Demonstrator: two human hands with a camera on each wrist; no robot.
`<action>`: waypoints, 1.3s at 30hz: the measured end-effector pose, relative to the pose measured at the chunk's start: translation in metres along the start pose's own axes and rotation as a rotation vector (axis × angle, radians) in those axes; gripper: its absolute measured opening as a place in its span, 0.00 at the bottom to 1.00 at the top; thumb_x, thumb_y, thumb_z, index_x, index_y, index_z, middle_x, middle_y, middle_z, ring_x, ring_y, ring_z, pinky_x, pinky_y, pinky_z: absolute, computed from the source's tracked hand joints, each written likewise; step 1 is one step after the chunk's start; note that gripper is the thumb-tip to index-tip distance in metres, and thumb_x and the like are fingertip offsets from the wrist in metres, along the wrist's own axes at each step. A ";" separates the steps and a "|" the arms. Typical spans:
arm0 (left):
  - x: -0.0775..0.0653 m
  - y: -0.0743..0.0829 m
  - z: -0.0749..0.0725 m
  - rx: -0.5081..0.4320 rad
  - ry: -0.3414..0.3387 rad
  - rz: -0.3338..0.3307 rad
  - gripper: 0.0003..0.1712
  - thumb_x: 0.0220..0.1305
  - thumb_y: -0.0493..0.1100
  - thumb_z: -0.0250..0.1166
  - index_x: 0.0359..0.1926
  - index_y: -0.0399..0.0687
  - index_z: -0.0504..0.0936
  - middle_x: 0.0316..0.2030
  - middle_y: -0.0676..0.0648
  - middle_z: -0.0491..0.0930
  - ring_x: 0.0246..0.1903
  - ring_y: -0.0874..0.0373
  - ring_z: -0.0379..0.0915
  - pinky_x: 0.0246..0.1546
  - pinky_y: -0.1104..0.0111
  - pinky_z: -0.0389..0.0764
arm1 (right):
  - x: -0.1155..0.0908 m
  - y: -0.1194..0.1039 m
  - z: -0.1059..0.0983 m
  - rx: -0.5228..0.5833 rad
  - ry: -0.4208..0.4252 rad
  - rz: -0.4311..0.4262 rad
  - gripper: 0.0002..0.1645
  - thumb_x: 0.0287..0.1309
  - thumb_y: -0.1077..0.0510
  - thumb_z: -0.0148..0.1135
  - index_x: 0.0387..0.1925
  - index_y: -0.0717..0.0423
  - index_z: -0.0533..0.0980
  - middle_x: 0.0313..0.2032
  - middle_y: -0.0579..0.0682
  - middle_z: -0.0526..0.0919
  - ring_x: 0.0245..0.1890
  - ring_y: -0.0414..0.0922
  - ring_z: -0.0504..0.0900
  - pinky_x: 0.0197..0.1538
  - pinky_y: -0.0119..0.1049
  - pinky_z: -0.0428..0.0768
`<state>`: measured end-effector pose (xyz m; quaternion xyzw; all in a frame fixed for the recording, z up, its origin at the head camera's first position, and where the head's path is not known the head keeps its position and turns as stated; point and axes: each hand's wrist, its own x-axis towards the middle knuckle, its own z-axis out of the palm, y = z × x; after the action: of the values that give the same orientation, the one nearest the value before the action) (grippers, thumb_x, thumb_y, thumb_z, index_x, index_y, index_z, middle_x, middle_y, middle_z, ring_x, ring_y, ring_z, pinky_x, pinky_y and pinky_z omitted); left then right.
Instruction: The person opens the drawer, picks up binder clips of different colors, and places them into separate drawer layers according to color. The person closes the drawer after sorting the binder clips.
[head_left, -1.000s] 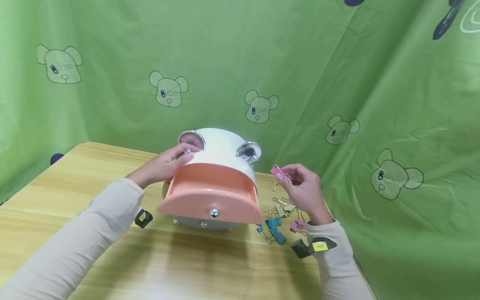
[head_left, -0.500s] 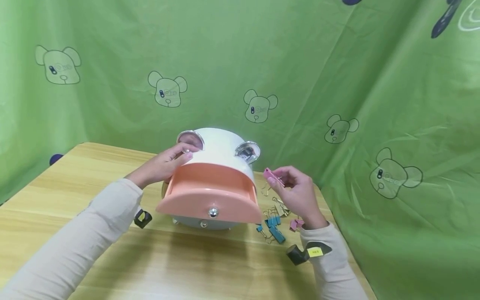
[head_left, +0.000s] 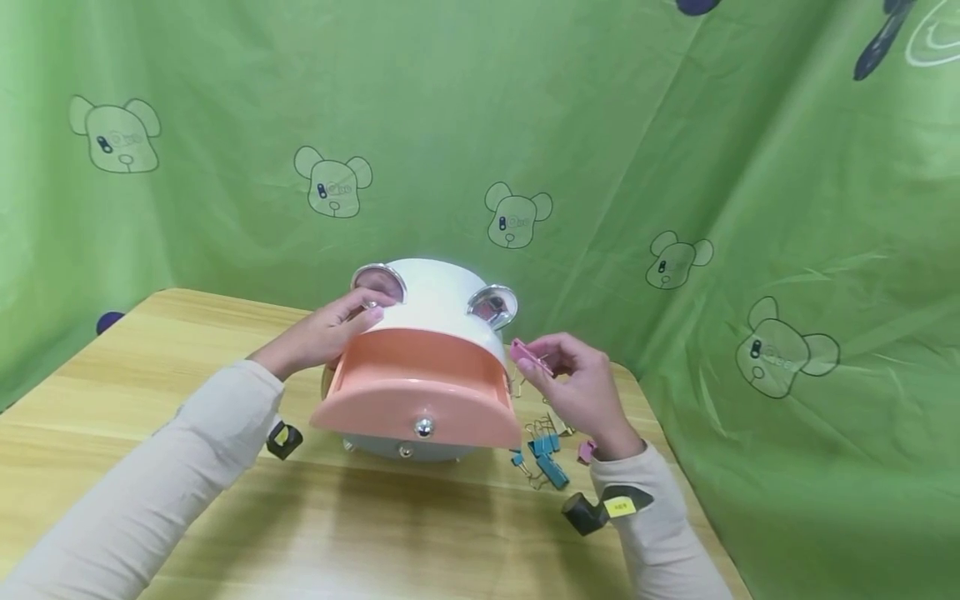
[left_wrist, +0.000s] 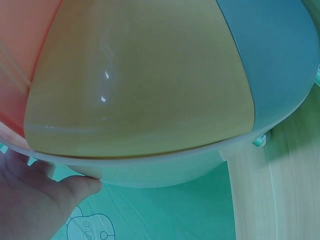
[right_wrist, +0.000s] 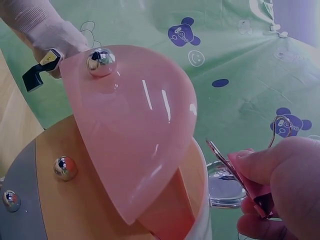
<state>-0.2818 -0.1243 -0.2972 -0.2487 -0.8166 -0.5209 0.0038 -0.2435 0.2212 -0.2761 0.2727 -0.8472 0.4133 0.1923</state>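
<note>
A rounded white drawer organizer (head_left: pixel 438 292) with mirror-like ears stands on the table, its pink top drawer (head_left: pixel 416 412) pulled out. The drawer's inside shows as bare pink where visible. My left hand (head_left: pixel 322 333) holds the organizer at its upper left, thumb and fingers about the left ear (head_left: pixel 382 282); the left wrist view shows the thumb along the white shell (left_wrist: pixel 150 172). Between thumb and fingers, my right hand (head_left: pixel 577 379) pinches a pink binder clip (head_left: pixel 528 357) just right of the drawer. Its wire handles stick out in the right wrist view, by the right ear (right_wrist: pixel 225 185).
Right of the organizer lie several blue binder clips (head_left: pixel 551 468), another pink clip (head_left: pixel 587 452) and gold-coloured clips (head_left: pixel 561 423), partly behind my right hand. Yellow and grey-blue drawers sit below the pink one. A green curtain (head_left: pixel 420 100) hangs behind the wooden table (head_left: pixel 360 533).
My right hand has moved left with the pink binder clip, from above the loose clips to beside the organizer's right side. The left hand stays in place on the organizer.
</note>
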 end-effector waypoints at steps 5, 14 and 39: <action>0.001 0.000 0.000 0.005 0.000 0.002 0.22 0.75 0.54 0.48 0.64 0.51 0.68 0.63 0.36 0.65 0.55 0.37 0.70 0.41 0.50 0.82 | 0.001 -0.002 0.003 -0.009 -0.013 -0.031 0.11 0.55 0.58 0.70 0.38 0.58 0.80 0.26 0.48 0.83 0.23 0.44 0.77 0.25 0.32 0.76; 0.001 -0.001 0.000 0.012 0.000 0.007 0.22 0.75 0.54 0.47 0.64 0.52 0.69 0.64 0.37 0.65 0.56 0.37 0.69 0.44 0.48 0.81 | 0.005 -0.006 0.007 -0.038 -0.020 -0.089 0.10 0.54 0.58 0.71 0.37 0.58 0.81 0.27 0.47 0.83 0.25 0.43 0.76 0.27 0.34 0.76; 0.000 -0.003 0.001 0.033 0.012 0.055 0.22 0.76 0.51 0.47 0.63 0.48 0.69 0.66 0.40 0.64 0.62 0.39 0.63 0.59 0.41 0.65 | 0.010 -0.015 0.024 -0.064 -0.052 -0.123 0.09 0.52 0.62 0.72 0.35 0.58 0.80 0.22 0.45 0.78 0.20 0.42 0.71 0.21 0.31 0.71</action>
<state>-0.2831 -0.1246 -0.3000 -0.2675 -0.8180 -0.5085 0.0272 -0.2449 0.1910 -0.2758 0.3284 -0.8463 0.3665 0.2040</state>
